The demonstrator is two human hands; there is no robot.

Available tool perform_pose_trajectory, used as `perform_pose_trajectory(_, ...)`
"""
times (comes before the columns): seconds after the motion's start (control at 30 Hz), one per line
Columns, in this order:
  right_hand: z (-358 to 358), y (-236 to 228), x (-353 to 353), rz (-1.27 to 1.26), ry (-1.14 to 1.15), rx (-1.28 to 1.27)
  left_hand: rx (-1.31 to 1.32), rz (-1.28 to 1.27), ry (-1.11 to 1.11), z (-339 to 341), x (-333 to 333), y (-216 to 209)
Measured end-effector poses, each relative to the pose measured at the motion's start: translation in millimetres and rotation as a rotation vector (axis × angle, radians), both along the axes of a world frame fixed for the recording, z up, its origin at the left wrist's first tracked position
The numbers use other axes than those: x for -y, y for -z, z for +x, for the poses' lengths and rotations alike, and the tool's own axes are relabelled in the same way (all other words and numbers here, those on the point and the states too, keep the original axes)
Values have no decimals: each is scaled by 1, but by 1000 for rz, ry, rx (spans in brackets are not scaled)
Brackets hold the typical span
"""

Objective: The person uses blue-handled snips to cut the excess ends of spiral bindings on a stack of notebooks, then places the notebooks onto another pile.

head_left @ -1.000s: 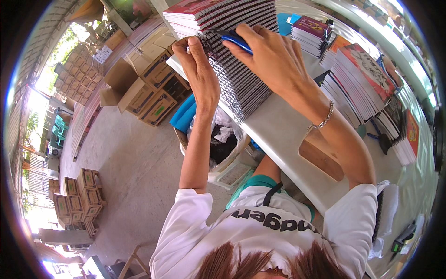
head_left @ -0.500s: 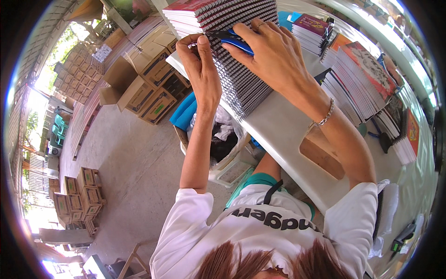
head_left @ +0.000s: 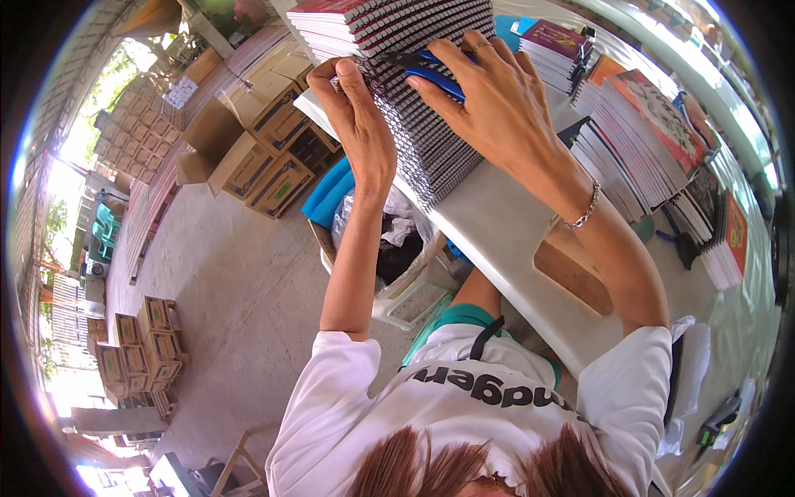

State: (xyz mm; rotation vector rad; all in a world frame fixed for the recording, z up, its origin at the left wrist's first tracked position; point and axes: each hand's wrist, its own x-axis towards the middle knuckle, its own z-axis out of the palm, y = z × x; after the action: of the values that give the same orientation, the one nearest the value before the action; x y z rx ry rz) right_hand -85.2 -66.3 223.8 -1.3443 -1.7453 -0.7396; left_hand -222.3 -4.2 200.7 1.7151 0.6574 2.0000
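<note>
At table edge, stack of spiral notebooks (head_left: pixel 414 91) leans on white table (head_left: pixel 505 240). L hand (head_left: pixel 360 124) is pressed flat vs the coils, fingers together; R hand (head_left: pixel 489 103) is clamped on blue-handled pliers (head_left: pixel 431 70). Best to brace stack firm, nip one wire end at a time. Bin (head_left: pixel 389 257) below holds dark scraps; cardboard boxes (head_left: pixel 265 141), contents unclear.

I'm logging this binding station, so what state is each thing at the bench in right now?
Stack of spiral-bound notebooks: piled, leaning, spines toward the person.
Blue-handled pliers: gripped, tips at the spirals.
Right hand: closed around the pliers.
Left hand: flat against the stack's side, steadying it.
Bin under the table: open, bag-lined.
Cardboard boxes: some with flaps open.
</note>
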Motion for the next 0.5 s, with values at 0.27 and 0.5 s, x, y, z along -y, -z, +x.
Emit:
perform_pose_trajectory(0.27,-4,5,-7,12,-32,-10,66,-67,26,-7,-7,8)
perform_pose_trajectory(0.5,-2,-3,-8,7,-56,16,-86,-47,-20,-7,-1,4)
